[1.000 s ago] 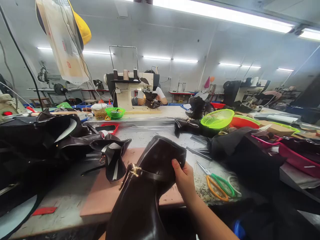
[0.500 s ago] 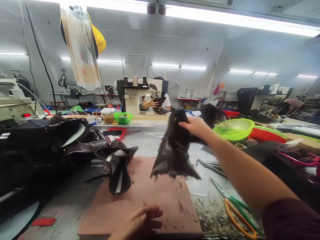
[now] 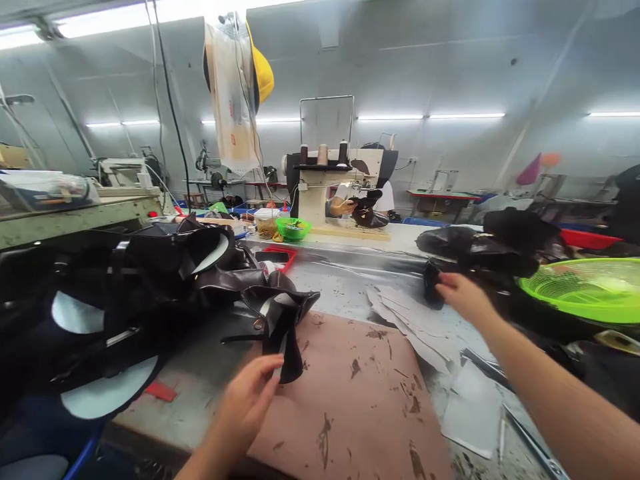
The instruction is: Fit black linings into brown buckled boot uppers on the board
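My left hand (image 3: 250, 393) reaches the lower left edge of a dark leather shoe upper (image 3: 287, 333), its thumb and fingers closed on that edge. A pale strip runs down this curved upper, which lies on the far left part of a pinkish-brown cutting board (image 3: 350, 393). Away to the right, my right hand (image 3: 457, 293) is stretched out over the bench. Its fingers are closed on another dark leather upper (image 3: 433, 283), of which only a narrow part shows, close beside a heap of similar dark uppers (image 3: 470, 247).
A big pile of dark leather pieces (image 3: 165, 287) covers the left side. Pale sheets (image 3: 410, 320) and scissors (image 3: 533, 440) lie right of the board. A lime-green basket (image 3: 585, 290) stands at right. Across the bench, a person works behind a sewing machine (image 3: 315, 193).
My view has swung left. My right hand has carried its upper from above the board to the heap at right. My left hand has moved onto the upper at the board's left.
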The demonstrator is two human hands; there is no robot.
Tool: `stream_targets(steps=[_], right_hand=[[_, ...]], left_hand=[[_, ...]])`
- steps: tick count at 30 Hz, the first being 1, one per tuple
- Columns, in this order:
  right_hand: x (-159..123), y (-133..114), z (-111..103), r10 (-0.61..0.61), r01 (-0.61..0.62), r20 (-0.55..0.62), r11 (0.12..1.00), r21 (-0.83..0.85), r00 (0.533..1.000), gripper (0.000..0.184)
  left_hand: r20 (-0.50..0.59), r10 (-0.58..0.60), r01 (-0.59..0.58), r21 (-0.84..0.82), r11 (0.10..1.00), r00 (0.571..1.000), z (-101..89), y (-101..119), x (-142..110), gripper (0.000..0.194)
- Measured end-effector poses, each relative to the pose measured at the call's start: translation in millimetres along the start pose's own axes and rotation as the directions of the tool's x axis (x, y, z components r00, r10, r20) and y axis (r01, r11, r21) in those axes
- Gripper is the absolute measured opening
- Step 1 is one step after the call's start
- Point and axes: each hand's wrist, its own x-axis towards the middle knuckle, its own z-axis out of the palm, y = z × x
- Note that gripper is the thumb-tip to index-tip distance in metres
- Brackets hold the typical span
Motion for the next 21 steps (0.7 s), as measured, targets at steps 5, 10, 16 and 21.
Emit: stream_targets(steps=[5,10,16,21], right_hand=[[-90.9,-66.2,85.1,-0.278,0.000,0.468,0.860,0.510,0.839,0.013],[-118.8,-120.4,132.9,-0.213,-0.210,0.474,0.692,0.690,0.854,0.043],[-135.2,-112.6,124.6,-0.136,-0.356,0.480,0.504,0.787,0.867,0.038],[-160.4,-89.9,94.9,-0.075,-0.383,0.442,0.386,0.839,0.894,0.039]], left_hand=[[-0.492,0.315,-0.118,0.389,0.914,0.812,3.8,-6.3,46.9,0.061],[-0.322,-0.317,0.263,-0.200,0.944,0.892,14.4,-3.2,55.6,0.076],[-0.103,-0.443,0.207,-0.776,0.596,0.891,6.2,1.3,31.1,0.073],[0.054,-0.551,0.325,-0.853,0.408,0.832,22.9,-6.9,19.5,0.061]])
